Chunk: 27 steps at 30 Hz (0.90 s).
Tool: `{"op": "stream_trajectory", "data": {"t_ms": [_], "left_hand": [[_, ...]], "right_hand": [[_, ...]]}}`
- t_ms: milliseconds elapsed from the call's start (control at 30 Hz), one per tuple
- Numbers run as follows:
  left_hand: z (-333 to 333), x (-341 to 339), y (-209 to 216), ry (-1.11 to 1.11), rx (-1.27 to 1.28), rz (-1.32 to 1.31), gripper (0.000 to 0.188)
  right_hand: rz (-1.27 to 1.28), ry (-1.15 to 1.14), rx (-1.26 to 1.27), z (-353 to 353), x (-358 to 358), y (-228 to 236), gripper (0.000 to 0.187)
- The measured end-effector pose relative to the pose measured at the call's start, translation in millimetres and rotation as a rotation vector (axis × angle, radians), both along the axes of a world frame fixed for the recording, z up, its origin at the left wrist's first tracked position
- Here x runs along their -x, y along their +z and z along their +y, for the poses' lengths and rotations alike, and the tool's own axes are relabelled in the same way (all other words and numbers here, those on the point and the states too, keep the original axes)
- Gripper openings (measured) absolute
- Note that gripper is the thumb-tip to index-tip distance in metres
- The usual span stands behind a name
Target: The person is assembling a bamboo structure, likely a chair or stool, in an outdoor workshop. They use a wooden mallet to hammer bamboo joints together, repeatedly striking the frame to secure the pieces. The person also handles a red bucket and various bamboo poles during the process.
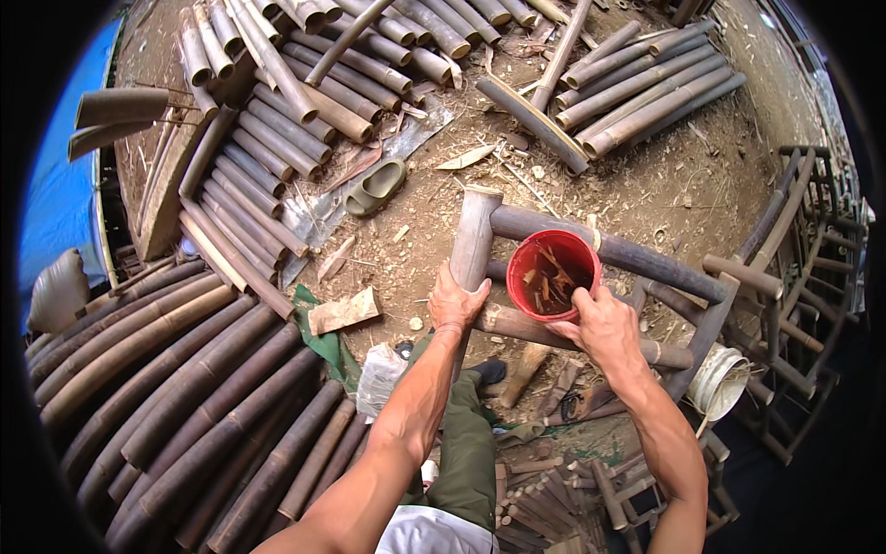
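At the far left a blue tarp [60, 222] is hanging beside rows of dark bamboo poles [198, 406], which are filling the lower left of the ground [425, 240]. A green slipper [377, 187] is lying farther up, and a wood block [344, 312] is resting below it. Next, the left hand [456, 300] is clamping around the thick post of a bamboo frame [473, 231]. To its right, well apart from it, the right hand [604, 331] is gripping the near rim of a red bucket [581, 252]. The bucket is sitting just beyond the right hand, over the frame's rails, and is holding wood pieces [554, 277] in liquid. Farther right, a white bucket [715, 380] is leaning near the frame, and more bamboo frames [798, 277] are standing at the edge.
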State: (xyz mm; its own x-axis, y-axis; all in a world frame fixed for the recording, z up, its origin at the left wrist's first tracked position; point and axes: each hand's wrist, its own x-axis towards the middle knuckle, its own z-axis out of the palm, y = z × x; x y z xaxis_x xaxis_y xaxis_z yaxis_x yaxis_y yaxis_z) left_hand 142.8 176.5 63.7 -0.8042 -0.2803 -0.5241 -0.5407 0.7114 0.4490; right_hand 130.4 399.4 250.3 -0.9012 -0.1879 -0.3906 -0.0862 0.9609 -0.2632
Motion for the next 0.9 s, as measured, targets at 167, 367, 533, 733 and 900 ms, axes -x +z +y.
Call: {"op": "stream_trajectory", "data": {"t_ms": [167,367,533,733,900], "left_hand": [[-7,1,5,-0.007,-0.025,-0.009,0.085],[-10,3,4,-0.012,-0.012,-0.003,0.087],[-5,6,-2,-0.017,-0.059,-0.021,0.091],[-7,9,-24,0.072,-0.561,-0.083,0.090],[-7,19,-24,0.218,-1.011,-0.493,0.086]], "right_hand": [[-0.082,-0.035,-0.048,-39,26,-11,0.049],[-0.052,-0.128,-0.022,-54,22,-13,0.048],[0.032,-0.296,0.161,-35,-29,-7,0.043],[0.323,-0.675,0.389,-11,-182,36,0.041],[0.318,-0.963,0.334,-8,-296,62,0.041]]}}
